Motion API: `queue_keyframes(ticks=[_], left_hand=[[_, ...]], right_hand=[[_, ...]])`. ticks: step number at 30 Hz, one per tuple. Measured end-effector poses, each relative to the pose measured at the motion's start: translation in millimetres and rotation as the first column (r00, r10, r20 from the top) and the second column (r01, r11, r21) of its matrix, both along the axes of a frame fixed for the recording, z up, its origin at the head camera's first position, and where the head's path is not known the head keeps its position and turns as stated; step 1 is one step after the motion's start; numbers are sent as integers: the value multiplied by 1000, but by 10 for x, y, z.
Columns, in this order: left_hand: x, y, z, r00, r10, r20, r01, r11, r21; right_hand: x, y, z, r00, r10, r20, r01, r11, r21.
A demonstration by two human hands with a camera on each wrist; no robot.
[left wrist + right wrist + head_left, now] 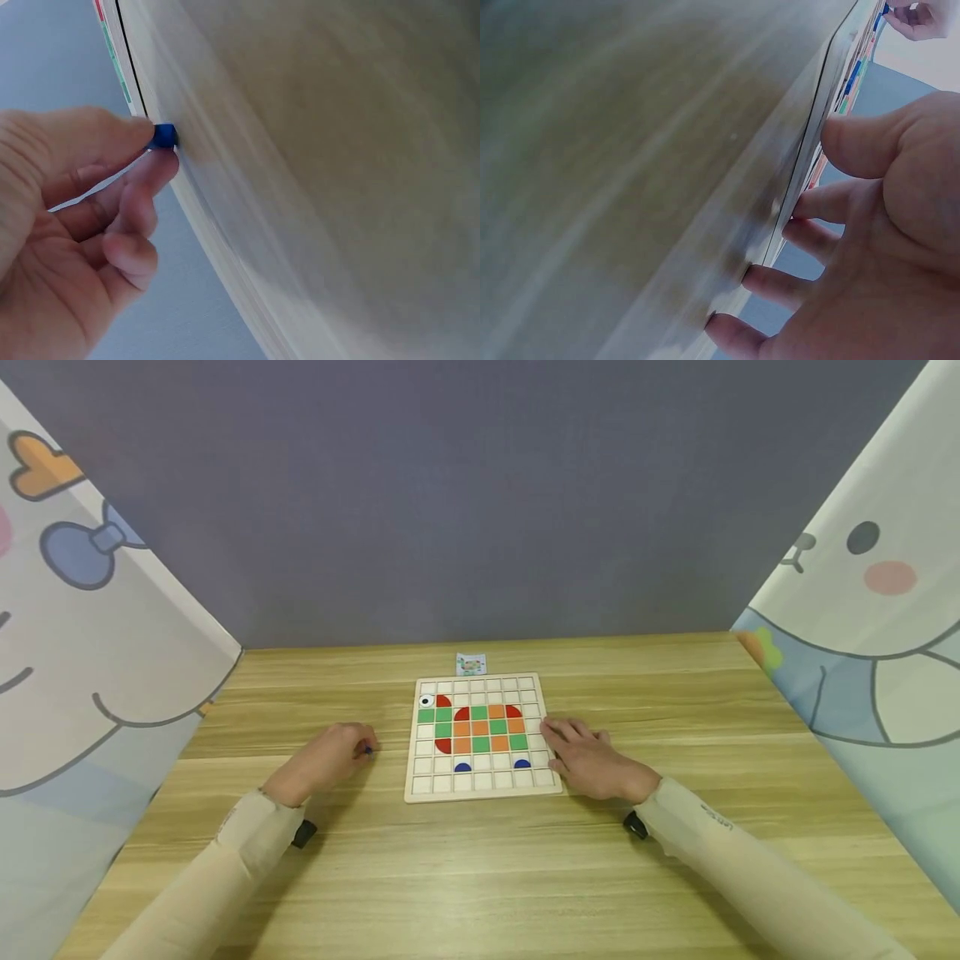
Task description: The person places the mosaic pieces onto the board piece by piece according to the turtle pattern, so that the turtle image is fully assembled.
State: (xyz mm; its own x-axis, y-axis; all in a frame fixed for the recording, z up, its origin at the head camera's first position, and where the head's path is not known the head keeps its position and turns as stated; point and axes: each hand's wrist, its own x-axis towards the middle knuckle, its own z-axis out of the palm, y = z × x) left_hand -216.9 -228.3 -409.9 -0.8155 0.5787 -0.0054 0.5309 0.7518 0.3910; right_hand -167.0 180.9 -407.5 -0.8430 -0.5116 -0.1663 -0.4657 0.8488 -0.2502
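Note:
My left hand [339, 760] is left of the wooden grid board [409, 777], close over the tabletop. Between its thumb and index finger it pinches a small blue block [164, 136]. My right hand [588, 758] rests with its fingers spread at the board's right edge, some fingertips on the table in the right wrist view. On the board, green tiles [478, 744], orange tiles [462, 745] and red curved tiles [443, 746] form an animal-like shape. A white round eye piece [427, 701] sits at upper left, and two blue half-round tiles [462, 767] lie below the shape.
Behind the board lies a small picture card [471, 665] with a coloured pattern. The wood-grain table [480, 877] meets a grey wall panel [480, 510] at the back. Cartoon-printed curtains [97, 677] hang along both sides.

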Motion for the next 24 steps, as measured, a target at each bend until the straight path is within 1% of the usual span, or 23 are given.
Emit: queue_keyframes(ticks=[5,11,17,24], left_hand=[[-18,-3,-5,999,-40,-22,40,999,-7],[-41,-1,21,998,-62,-6,62,998,-23],[-60,17,28,994,-105,-23,104,993,-61],[-87,9,20,988,-149,-33,148,988,-47]], right_hand=[[3,-7,1,1000,-1,7,1,1000,0],[2,-12,1,1000,5,4,-5,1000,-4],[-6,-12,-15,1000,1,2,-1,1000,-2],[-9,-8,-21,1000,-8,2,8,1000,8]])
